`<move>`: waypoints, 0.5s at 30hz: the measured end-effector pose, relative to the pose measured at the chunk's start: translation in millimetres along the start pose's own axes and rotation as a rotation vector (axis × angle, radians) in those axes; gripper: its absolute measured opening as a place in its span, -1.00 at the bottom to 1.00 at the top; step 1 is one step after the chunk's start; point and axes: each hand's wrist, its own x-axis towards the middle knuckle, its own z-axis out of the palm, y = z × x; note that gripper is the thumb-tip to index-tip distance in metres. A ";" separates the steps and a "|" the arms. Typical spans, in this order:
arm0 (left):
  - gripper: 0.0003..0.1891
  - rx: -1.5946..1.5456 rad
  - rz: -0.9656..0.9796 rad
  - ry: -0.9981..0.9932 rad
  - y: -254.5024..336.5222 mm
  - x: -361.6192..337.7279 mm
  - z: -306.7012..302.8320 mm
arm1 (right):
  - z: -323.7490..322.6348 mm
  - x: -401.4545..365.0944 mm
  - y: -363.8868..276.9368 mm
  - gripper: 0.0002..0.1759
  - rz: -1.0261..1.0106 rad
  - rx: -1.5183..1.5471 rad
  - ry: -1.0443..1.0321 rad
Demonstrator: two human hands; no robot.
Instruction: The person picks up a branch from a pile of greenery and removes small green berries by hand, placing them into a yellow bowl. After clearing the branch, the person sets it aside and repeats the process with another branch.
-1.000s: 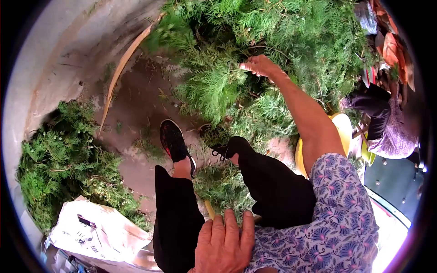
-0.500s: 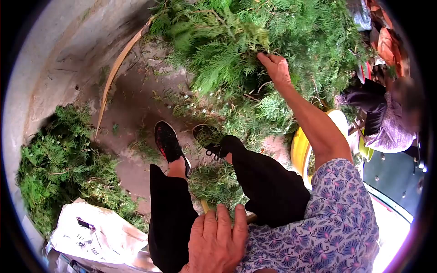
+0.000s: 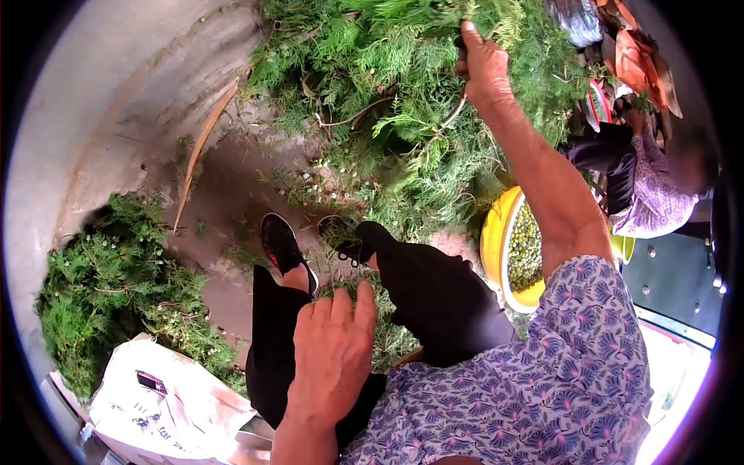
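My right hand (image 3: 487,68) reaches far out over a large heap of green evergreen branches (image 3: 418,62). Its fingers are curled with the thumb on top, closed on an evergreen sprig (image 3: 496,22) whose tip is blurred. Below the wrist, a curved bare twig (image 3: 454,113) sticks out of the heap. My left hand (image 3: 335,341) hovers above my lap, palm down, fingers stretched and holding nothing. Under my right forearm stands a yellow bucket (image 3: 496,232) containing many small round green cones or berries (image 3: 524,252).
A second pile of greenery (image 3: 116,287) lies left by the concrete wall (image 3: 101,101), where a long curved strip (image 3: 203,139) leans. A white sack (image 3: 167,395) with a phone on it is at lower left. Another person (image 3: 643,178) sits at right near orange scraps (image 3: 639,66).
My right hand has moved up and away, taking the sprig from the middle of the heap. My left hand has risen off my lap and shifted forward. More of the bucket's contents shows.
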 end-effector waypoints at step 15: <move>-0.64 -0.001 -0.063 0.073 -1.5 2.5 5.3 | -63.3 26.0 -130.8 -0.66 -0.088 0.116 0.109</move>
